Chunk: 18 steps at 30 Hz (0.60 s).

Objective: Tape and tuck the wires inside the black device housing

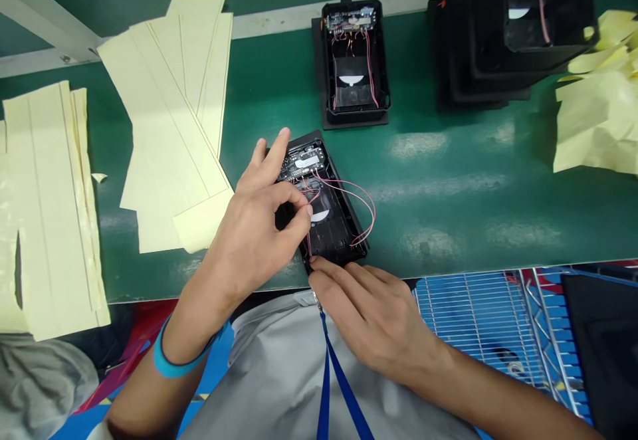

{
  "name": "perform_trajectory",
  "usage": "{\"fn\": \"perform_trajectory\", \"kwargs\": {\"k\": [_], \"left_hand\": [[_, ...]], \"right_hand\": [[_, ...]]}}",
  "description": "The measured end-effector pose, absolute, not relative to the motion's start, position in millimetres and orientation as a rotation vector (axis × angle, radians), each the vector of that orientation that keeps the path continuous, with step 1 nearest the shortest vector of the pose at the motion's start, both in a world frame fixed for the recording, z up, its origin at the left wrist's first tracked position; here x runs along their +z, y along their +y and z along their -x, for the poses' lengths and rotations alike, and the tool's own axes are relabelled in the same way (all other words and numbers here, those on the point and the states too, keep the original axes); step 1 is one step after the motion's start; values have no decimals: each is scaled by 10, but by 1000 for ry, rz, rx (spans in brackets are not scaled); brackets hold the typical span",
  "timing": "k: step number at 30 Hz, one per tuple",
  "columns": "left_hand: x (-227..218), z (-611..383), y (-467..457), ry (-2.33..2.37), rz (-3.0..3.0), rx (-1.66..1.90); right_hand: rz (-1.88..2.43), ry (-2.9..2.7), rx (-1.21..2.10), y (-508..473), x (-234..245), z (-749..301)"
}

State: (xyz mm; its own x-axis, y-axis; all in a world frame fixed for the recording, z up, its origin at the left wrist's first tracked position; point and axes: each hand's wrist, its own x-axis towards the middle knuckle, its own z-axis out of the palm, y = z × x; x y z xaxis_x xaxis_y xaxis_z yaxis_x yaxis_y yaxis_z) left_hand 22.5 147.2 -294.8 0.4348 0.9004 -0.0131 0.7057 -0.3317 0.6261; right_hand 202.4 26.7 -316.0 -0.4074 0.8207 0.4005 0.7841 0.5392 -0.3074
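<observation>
In front of me a black plastic housing (343, 220) lies tilted at the front edge of the green table. A circuit board (305, 162) sits at its far end, and pink and white wires (373, 211) loop out over its right wall. My left hand (264, 207) is above the housing's left side, thumb and forefinger pinched on a thin pink wire, the other fingers raised. At the near left corner, my right hand (366, 300) has its fingers closed together on the housing's near edge, where a wire runs down; its fingertips partly hide that spot.
Another open housing with a board (353, 61) stands behind. Stacked black housings (523, 28) rise at the back right, beside crumpled yellow paper (598, 108). Pale yellow sheets (174, 121) and more strips (54, 214) lie left. A wire rack (478, 320) stands below the table edge.
</observation>
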Motion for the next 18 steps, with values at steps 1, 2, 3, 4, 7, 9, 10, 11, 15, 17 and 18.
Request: {"fn": "perform_trajectory", "kwargs": {"k": [1,2,3,4,7,9,10,11,15,17,18], "left_hand": [[-2959,-220,1476,1339,-2144,459],[-2966,-216,1481,1336,-2152,458],[-2969,-214,1484,1332,-2159,459],[-2968,-213,1487,1328,-2162,461],[-2954,-214,1491,1322,-2161,462],[-2943,-212,1490,1324,-2155,462],[-2940,-211,1489,1327,-2153,463],[-2938,-210,1489,1330,-2152,462],[-2943,-203,1496,1330,-2153,455],[-2945,-198,1504,1329,-2152,450],[-2944,-196,1507,1330,-2152,447]], "right_hand": [[1291,-2285,80,278,-3148,-2031],[1288,-2294,71,286,-3140,-2037],[1290,-2296,67,291,-3134,-2041],[1291,-2298,74,292,-3133,-2043],[1286,-2283,123,287,-3151,-2042],[1270,-2258,164,284,-3171,-2040],[1261,-2245,183,283,-3180,-2042],[1253,-2237,199,283,-3187,-2045],[1241,-2243,205,282,-3196,-2067],[1240,-2252,202,285,-3196,-2075],[1237,-2254,204,287,-3198,-2076]]}}
